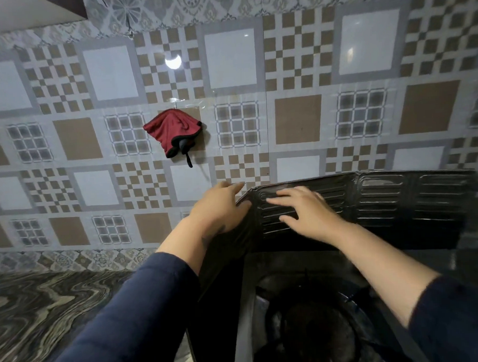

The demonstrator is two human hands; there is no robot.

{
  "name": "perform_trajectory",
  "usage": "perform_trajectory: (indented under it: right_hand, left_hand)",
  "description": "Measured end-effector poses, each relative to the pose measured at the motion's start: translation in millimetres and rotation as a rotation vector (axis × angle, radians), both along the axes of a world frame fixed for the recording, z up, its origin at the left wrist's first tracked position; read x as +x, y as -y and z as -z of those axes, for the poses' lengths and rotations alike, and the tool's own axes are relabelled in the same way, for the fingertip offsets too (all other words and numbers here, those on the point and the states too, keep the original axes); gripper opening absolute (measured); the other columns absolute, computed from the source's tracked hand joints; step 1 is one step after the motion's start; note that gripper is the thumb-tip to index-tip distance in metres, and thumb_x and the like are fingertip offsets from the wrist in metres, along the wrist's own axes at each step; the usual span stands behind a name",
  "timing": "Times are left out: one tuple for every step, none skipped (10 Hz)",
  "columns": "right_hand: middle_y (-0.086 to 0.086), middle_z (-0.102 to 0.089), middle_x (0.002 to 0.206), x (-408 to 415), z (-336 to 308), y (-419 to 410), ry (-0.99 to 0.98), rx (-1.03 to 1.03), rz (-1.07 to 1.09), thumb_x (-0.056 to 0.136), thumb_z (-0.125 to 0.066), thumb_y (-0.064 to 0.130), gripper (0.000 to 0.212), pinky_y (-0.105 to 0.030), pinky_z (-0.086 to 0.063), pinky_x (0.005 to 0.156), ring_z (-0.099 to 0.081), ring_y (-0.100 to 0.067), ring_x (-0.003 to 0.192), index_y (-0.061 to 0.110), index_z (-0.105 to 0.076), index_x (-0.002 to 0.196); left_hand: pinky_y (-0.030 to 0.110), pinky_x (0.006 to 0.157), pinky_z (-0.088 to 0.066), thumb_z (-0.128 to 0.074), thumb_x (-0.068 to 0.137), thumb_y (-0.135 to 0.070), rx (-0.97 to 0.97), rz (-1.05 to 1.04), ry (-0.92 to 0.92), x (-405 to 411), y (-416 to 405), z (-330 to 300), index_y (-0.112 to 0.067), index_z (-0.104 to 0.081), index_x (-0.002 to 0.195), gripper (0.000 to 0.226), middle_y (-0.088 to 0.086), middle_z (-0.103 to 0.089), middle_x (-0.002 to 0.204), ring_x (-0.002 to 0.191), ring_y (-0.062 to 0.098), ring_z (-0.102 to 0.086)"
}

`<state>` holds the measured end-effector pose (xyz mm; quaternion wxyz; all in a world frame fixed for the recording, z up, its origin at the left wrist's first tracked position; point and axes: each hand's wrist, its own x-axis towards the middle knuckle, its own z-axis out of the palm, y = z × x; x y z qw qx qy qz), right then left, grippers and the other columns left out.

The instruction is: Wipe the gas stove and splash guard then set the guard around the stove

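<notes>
— Where is the black ribbed metal splash guard (383, 201) right now?

— It stands upright along the back of the dark gas stove (308, 315), against the patterned grey-and-brown tiled wall (295, 67). Its left end panel is folded forward, down the stove's left side.

— And the hands?

— The left hand (220, 206) is on the outer face of that folded corner, fingers reaching over the guard's top edge, so its grip is on the guard. The right hand (306, 213) lies flat on the guard's inner face just right of the corner, fingers spread wide and pressing, not closed around anything. Both arms wear dark blue sleeves (134, 311).

— What sits inside the guard?

— Only the stove, with a round burner and its dark pan support below the guard; details there are too dim to make out.

— Anything around it?

— Left of the guard, the swirled grey marble tabletop (45, 307) runs to the wall. Above and left of the guard, a red cloth with black trim (171, 129) hangs on a wall hook, with a small black strap dangling under it. Higher up, a bright round lamp glare (173, 62) reflects off the tile.

— Any brand or lettering?

— None that can be read on the guard, the stove or the cloth.
</notes>
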<state>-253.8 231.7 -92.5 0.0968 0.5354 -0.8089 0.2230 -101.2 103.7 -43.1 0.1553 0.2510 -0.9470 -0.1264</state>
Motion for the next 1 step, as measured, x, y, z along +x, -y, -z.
perform_trajectory:
  right_hand:
    - [0.006, -0.059, 0.127, 36.9, 19.7, -70.4, 0.104, 0.058, -0.123, 0.086, -0.062, 0.023, 0.045, -0.037, -0.036, 0.106, -0.049, -0.014, 0.122, 0.036, -0.056, 0.128]
  left_hand:
    - [0.044, 0.109, -0.034, -0.044, 0.090, -0.039, -0.324, 0.156, -0.339, 49.3, -43.5, 19.2, -0.032, -0.046, 0.136, 0.047, -0.004, -0.041, 0.146, 0.138, 0.020, -0.031]
